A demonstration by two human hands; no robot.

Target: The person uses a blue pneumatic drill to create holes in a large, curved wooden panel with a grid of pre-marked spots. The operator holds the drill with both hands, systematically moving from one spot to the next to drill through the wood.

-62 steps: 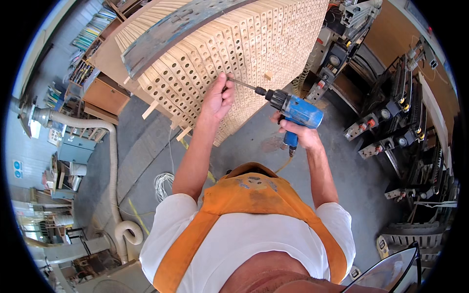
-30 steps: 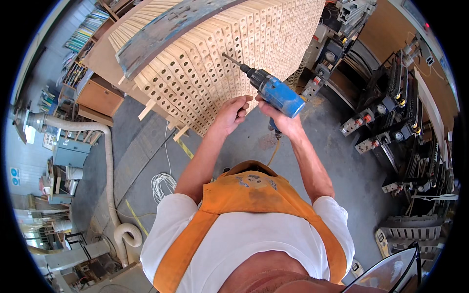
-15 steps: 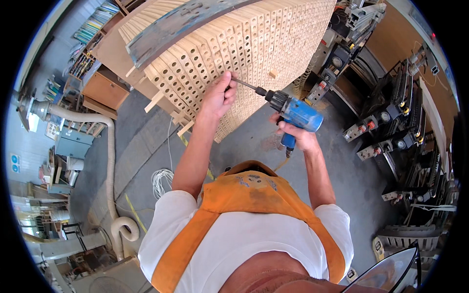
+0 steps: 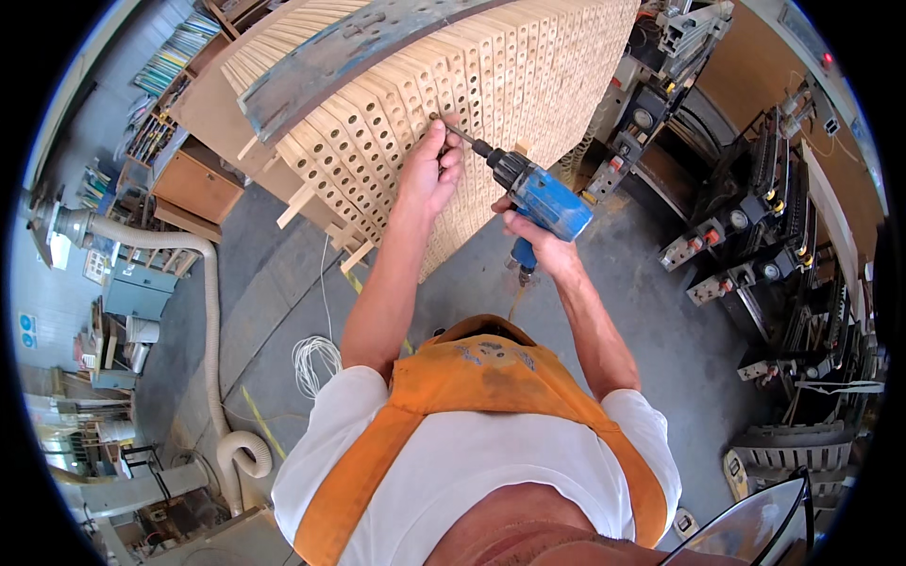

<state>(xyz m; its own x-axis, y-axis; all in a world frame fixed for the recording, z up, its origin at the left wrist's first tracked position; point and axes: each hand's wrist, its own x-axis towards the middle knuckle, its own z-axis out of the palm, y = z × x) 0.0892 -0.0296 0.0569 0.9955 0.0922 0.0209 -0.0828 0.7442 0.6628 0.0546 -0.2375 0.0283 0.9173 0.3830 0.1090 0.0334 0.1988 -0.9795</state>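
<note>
Right hand: wrapped round the grip of the drill, before the stack | Left hand: curled, fingertips by the bit near the stack's holed face; cannot tell if pinching it | Step, seemingly: guiding bit to stack | Next move likely calls for: steady aim, left fingers kept clear

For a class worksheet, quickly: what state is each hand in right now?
Left hand: curled beside the drill bit; whether it grips anything cannot be told.
Right hand: closed, holding the blue drill by its handle.
</note>
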